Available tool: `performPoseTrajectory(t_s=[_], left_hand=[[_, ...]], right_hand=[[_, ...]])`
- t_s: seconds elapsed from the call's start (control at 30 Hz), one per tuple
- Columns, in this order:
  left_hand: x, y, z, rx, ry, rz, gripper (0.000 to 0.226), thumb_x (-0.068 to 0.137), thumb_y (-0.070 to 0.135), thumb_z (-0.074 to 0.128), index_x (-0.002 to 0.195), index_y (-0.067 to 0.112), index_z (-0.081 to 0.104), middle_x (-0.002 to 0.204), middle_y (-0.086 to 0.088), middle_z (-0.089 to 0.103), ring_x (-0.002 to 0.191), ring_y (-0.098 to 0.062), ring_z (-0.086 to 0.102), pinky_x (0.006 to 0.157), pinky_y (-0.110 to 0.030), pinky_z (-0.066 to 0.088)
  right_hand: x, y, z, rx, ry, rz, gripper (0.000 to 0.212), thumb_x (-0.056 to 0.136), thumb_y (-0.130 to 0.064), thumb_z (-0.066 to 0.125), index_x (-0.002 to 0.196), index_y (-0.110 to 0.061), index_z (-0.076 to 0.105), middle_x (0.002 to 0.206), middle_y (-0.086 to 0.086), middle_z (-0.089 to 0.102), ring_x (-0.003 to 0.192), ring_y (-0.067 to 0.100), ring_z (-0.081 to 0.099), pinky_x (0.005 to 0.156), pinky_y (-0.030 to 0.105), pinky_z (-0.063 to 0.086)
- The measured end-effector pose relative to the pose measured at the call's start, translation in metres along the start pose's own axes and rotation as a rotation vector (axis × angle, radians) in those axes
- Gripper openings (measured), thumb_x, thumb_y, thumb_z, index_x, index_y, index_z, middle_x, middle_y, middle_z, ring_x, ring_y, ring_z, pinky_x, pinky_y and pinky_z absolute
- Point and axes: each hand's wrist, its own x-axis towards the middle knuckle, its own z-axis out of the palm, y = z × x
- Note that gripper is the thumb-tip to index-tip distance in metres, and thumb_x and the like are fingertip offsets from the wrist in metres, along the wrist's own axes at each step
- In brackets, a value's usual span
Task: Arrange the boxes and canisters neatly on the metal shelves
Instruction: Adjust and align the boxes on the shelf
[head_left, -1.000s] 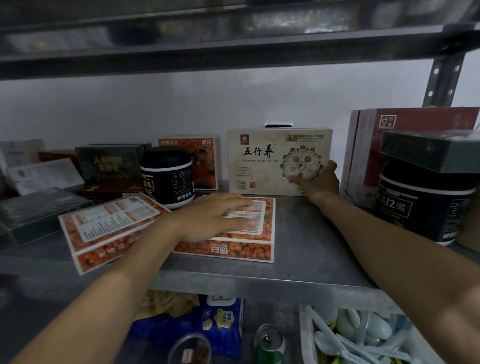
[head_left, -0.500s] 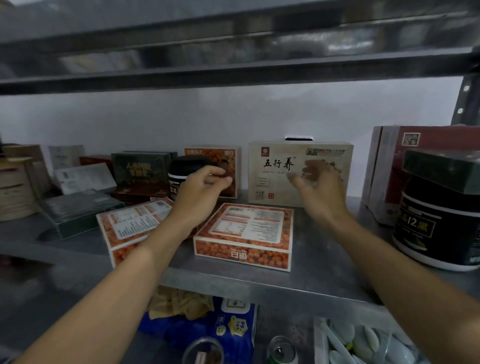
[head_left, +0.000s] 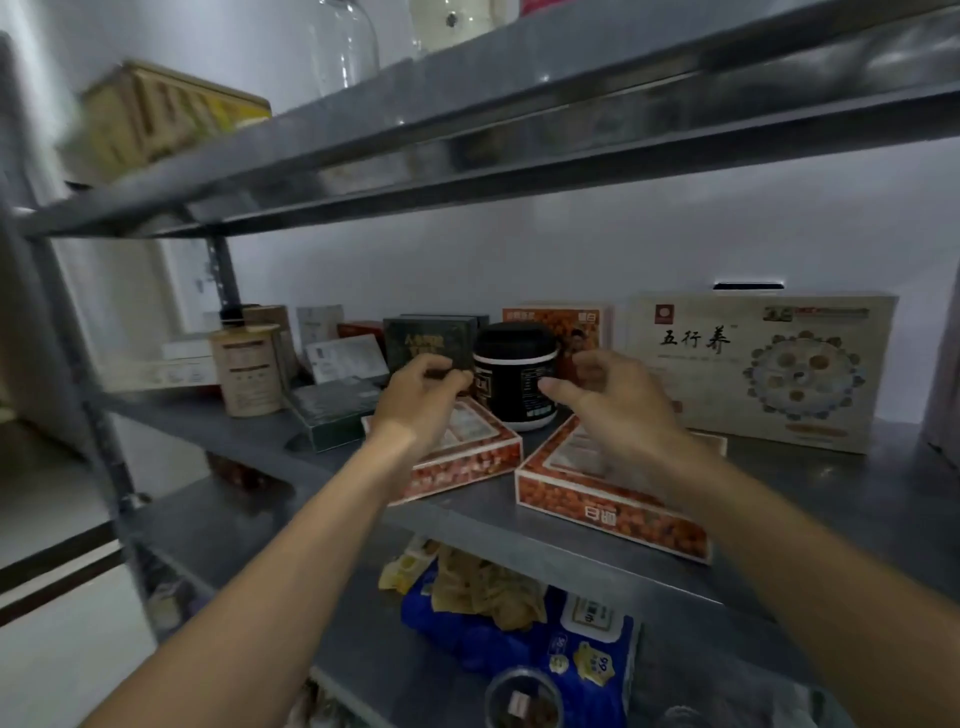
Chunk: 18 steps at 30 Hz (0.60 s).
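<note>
Black canister (head_left: 514, 375) stands between left hand (head_left: 422, 391) and right hand (head_left: 605, 396), ungripped.

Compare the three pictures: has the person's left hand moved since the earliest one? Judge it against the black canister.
Yes. The left hand has left the flat orange box and risen back to the left side of the black canister.
</note>
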Motion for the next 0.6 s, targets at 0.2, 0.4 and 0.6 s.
performPoseTrajectory(t_s=[0.2, 0.4, 0.6], left_hand=[[-0.014, -0.008, -0.032, -0.004, 0.092, -0.024, 0.029, 0.095, 0.031, 0.06, 0.121, 0.019, 0.058, 0.111, -0.001, 0.065, 0.095, -0.018, 0.064, 0.084, -0.032, 0.052], [-0.038, -0.022, -0.064, -0.005, 0.212, -0.056, 0.017, 0.094, 0.031, 0.058, 0.109, 0.027, 0.063, 0.108, 0.005, 0.068, 0.101, -0.015, 0.065, 0.089, -0.036, 0.053], [-0.08, -0.05, -0.088, 0.002, 0.292, -0.106, 0.02, 0.091, 0.041, 0.062, 0.11, 0.034, 0.063, 0.114, 0.005, 0.064, 0.108, -0.017, 0.06, 0.094, -0.041, 0.051]], right_hand=[[0.001, -0.018, 0.027, 0.066, -0.113, -0.071, 0.061, 0.09, -0.044, 0.067, 0.142, -0.017, 0.049, 0.14, 0.0, 0.055, 0.126, 0.017, 0.052, 0.093, 0.023, 0.036], [-0.018, -0.035, 0.047, 0.177, -0.165, -0.155, 0.059, 0.09, -0.046, 0.067, 0.14, -0.018, 0.051, 0.138, -0.002, 0.056, 0.125, 0.014, 0.052, 0.099, 0.023, 0.038], [-0.063, -0.039, 0.082, 0.283, -0.237, -0.184, 0.049, 0.089, -0.048, 0.067, 0.132, -0.028, 0.056, 0.124, -0.014, 0.058, 0.115, 0.006, 0.055, 0.094, 0.023, 0.044]])
